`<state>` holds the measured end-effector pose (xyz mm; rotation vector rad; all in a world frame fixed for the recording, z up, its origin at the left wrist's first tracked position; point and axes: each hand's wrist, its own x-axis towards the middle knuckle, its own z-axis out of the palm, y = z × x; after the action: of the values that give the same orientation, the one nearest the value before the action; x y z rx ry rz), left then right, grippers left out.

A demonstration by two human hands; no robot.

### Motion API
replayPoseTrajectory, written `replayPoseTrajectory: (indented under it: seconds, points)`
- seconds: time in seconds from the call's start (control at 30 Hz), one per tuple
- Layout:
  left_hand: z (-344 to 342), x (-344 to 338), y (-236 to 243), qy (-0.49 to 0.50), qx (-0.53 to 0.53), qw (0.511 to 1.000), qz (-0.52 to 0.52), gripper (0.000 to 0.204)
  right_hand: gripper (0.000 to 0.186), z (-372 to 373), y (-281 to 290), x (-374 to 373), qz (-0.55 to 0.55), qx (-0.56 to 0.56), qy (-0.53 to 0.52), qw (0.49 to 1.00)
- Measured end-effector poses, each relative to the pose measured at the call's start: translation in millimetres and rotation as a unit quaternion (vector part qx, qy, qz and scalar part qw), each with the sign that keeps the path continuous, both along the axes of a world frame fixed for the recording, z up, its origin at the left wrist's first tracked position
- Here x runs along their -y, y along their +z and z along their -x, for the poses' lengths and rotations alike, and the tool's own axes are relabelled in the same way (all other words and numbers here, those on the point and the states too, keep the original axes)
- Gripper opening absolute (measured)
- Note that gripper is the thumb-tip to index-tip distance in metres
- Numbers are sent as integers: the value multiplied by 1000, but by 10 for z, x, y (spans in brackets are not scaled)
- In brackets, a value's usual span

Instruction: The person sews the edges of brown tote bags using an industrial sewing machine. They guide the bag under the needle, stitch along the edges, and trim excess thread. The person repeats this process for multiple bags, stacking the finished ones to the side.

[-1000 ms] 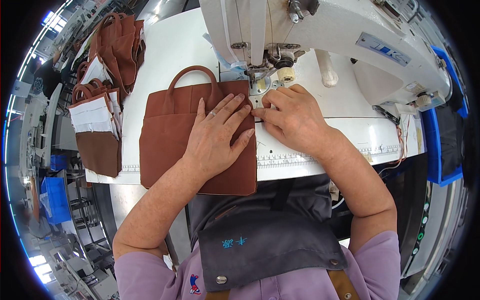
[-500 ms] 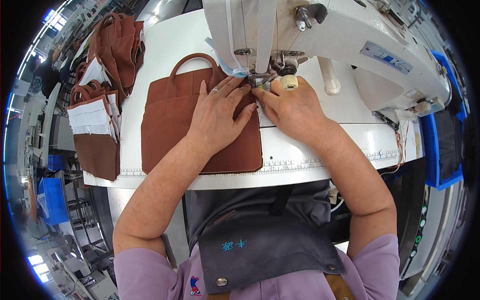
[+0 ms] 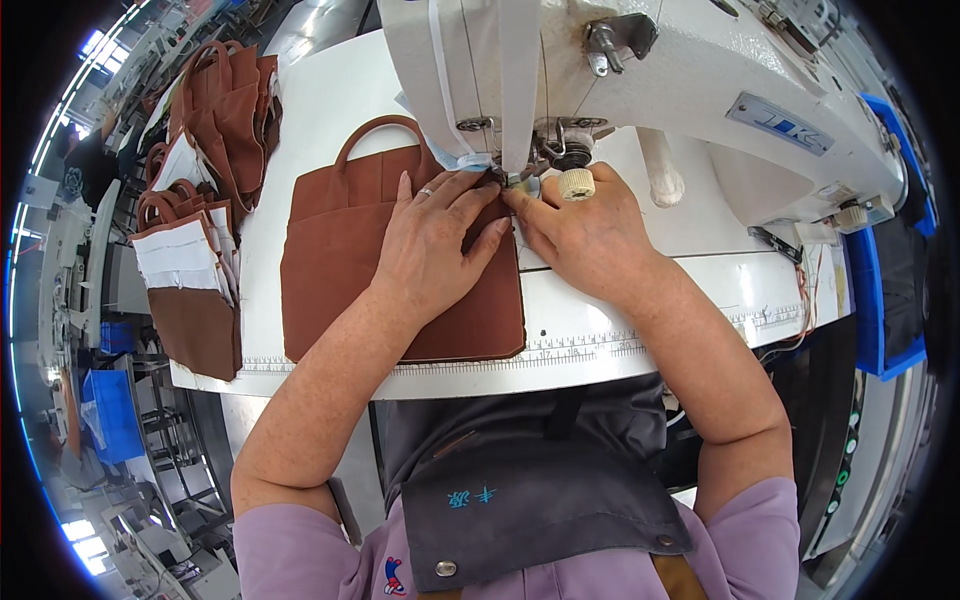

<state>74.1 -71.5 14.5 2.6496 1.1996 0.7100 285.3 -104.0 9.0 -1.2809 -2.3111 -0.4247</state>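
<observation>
A reddish-brown handbag panel [image 3: 340,270] with a looped handle lies flat on the white sewing table, its right edge by the machine's needle area [image 3: 508,178]. My left hand [image 3: 435,235] rests on the panel with fingers stretched toward the needle and thumb apart. To the right of that edge, my right hand [image 3: 590,225] is bent, its fingers drawn together and the leading fingertip at the panel's edge close to the presser foot. The sewing machine head [image 3: 460,90] hides part of the handle, and the tips of some right fingers are out of sight behind a cream knob [image 3: 577,184].
Stacked brown bag pieces [image 3: 225,110] and pieces with white lining [image 3: 185,255] lie along the table's left side. A printed ruler strip [image 3: 600,345] follows the front edge. Blue bins [image 3: 112,415] stand off to the left, another [image 3: 870,300] at right.
The whole view has shifted slightly, so the table and bag panel sit a little lower. Both hands keep nearly the same places at the panel's edge.
</observation>
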Motion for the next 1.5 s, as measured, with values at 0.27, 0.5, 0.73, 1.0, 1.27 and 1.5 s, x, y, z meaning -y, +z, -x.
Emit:
replayPoseTrajectory:
  seconds: [0.27, 0.5, 0.73, 1.0, 1.27, 1.5]
  points:
    - [31, -88, -20, -30, 19, 999, -5, 36, 21, -7, -8, 8, 20, -18, -7, 1000]
    - [31, -84, -38, -34, 30, 999, -7, 36, 23, 9, -20, 18, 21, -34, -8, 999]
    - [48, -83, -9, -43, 27, 999, -8, 38, 16, 17, 10, 29, 19, -34, -3, 999]
    - [61, -126, -33, -47, 24, 999, 1, 38, 13, -51, 32, 42, 59, -113, -27, 991]
    - [82, -146, -58, -49, 10, 999, 11, 41, 17, -73, 49, -8, 177, -230, -54, 956]
    - [46, -146, -6, -49, 28, 998, 12, 39, 28, -113, 75, 14, 249, -328, -70, 909]
